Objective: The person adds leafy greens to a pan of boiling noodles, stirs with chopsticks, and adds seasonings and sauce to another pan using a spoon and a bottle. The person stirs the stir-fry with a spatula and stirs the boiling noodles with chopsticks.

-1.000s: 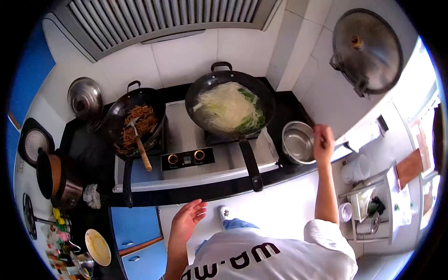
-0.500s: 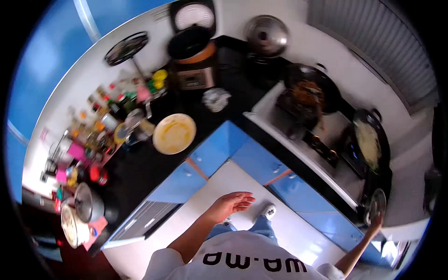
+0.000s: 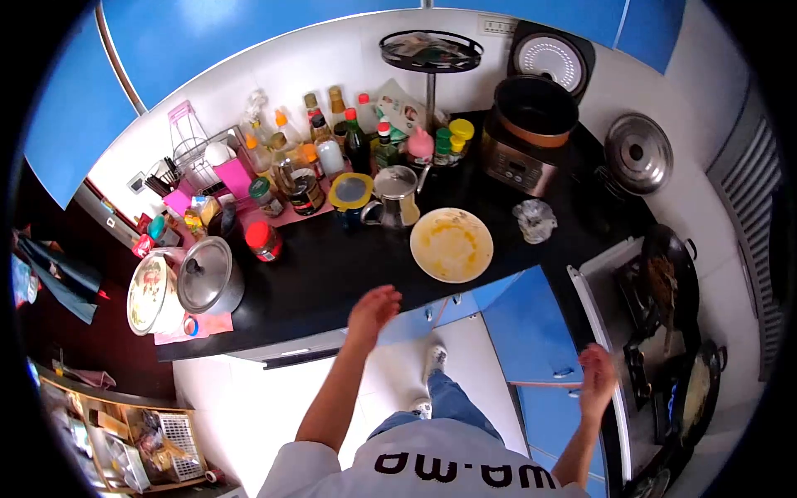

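Observation:
My left hand [image 3: 374,317] hangs at the front edge of the black counter [image 3: 324,274], loosely curved and empty. Nearest it on the counter is a cream plate [image 3: 451,245] with yellow residue. To its right, my right hand [image 3: 596,382] is over the blue cabinet doors beside the stove edge, slightly blurred, its fingers loosely bent with nothing visible in them. On the stove at the right stand a wok of brown strips [image 3: 662,278] and a wok of pale food [image 3: 696,397].
A metal pitcher [image 3: 397,199], many bottles and jars [image 3: 357,149], and a lidded pot [image 3: 207,278] stand along the counter. Toward the back right are an open cooker [image 3: 519,162], a crumpled bag [image 3: 534,221] and a metal lid [image 3: 638,154]. Wooden shelves [image 3: 166,440] stand lower left.
The view has swung left from the stove to the long counter. My right hand has left the steel pot's rim and moved to the stove's front edge. My left hand has come near the counter.

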Motion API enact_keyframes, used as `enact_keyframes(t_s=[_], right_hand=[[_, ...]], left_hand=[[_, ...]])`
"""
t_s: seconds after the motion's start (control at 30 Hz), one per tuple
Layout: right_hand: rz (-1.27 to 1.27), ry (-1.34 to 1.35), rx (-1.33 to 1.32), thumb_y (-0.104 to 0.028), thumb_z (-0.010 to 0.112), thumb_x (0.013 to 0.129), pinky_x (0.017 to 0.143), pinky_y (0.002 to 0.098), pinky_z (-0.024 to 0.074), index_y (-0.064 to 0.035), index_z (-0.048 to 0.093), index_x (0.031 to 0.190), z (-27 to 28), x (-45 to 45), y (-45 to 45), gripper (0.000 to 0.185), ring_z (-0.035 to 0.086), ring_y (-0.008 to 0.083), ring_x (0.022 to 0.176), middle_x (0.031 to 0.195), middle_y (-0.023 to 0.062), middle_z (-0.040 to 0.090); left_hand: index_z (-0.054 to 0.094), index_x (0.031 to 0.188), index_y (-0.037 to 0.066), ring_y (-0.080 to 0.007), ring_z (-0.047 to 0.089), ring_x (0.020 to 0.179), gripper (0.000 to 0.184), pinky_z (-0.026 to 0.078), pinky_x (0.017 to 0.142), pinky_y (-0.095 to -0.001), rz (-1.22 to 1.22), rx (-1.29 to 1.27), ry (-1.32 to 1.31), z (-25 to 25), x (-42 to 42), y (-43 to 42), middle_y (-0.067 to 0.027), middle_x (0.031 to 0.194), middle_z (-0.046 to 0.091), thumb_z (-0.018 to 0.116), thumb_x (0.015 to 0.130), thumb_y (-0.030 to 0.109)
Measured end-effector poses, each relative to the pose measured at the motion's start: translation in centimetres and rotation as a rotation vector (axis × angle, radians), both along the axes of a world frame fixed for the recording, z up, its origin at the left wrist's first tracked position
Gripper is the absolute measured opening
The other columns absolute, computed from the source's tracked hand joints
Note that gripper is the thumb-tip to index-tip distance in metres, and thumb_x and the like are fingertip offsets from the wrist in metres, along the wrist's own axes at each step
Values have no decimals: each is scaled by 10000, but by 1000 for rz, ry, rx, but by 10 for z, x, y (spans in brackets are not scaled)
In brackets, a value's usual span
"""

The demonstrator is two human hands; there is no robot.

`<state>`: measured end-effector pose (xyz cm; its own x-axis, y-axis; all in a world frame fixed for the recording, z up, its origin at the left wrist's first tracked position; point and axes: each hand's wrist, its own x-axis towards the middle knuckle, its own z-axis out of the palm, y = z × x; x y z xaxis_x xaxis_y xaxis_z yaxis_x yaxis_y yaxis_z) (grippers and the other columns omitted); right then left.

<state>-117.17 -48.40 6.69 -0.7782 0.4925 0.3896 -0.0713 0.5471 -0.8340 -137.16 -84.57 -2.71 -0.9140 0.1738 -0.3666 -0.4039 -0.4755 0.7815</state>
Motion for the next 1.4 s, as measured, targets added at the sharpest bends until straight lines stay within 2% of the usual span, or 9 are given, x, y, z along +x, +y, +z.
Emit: enact_keyframes(t_s=[0.37,0.63,0.87,0.93,1.0,1.03,1.13,1.2,1.4], right_hand=[[417,-146,58,93,523,766,623,262,490,-12,608,933,-8,-173,-37,214,624,180,707,859,115,626],[456,-247,57,-18,563,796,711,310,512,-83,613,1015,-20,-202,-42,234,628,221,804,938,75,636],[331,-266,98,-17,527,790,688,327,502,-85,604,1027,-29,-150,-59,259,620,250,802,982,81,632],[279,-341,52,-10,542,779,698,319,502,-80,608,1029,-30,-126,-71,268,622,249,816,991,87,632],[238,-355,31,-9,546,769,710,320,500,-91,608,1038,-33,-106,-81,288,623,245,818,993,92,630],[209,-389,51,-11,546,771,713,327,501,-98,606,1045,-29,-96,-84,294,623,247,816,1004,90,627],[40,-315,100,-14,550,756,669,343,508,-116,601,1048,-26,-68,-71,313,625,260,799,1047,76,611],[-279,-352,238,4,560,719,627,337,510,-101,583,1038,-9,-50,-34,337,616,261,708,1009,91,612],[-1039,-296,829,-102,575,763,750,386,451,-105,503,1106,35,-8,125,351,538,294,918,992,118,556]], left_hand=[[552,1048,25,-176,591,616,491,497,489,-310,305,-690,-112,-42,-237,-61,-71,890,585,549,816,457],[586,887,124,-76,472,565,256,353,467,-207,266,-157,61,-92,-249,-110,39,688,520,527,860,372],[562,936,98,-91,471,624,195,401,565,-219,448,-679,16,36,-155,-129,10,733,503,529,864,277],[616,1049,-38,-295,568,951,385,454,824,-373,482,-915,276,71,-127,-116,-201,1033,614,470,910,290],[585,857,18,-213,468,709,262,366,633,-322,424,-806,323,121,-105,-81,-117,804,558,538,835,275],[554,666,74,-130,367,467,214,278,443,-271,378,-698,353,143,-96,-64,-33,575,502,606,760,259],[475,1021,-3,-75,203,352,334,219,359,-234,-211,-318,512,61,-131,-111,-13,575,341,258,970,246],[544,1048,80,-65,438,595,382,352,517,-216,-111,-411,317,104,-101,-44,-6,780,539,535,862,414],[540,1042,9,-130,499,651,300,398,557,-263,-614,-405,483,93,-78,61,-74,837,573,529,890,268]])
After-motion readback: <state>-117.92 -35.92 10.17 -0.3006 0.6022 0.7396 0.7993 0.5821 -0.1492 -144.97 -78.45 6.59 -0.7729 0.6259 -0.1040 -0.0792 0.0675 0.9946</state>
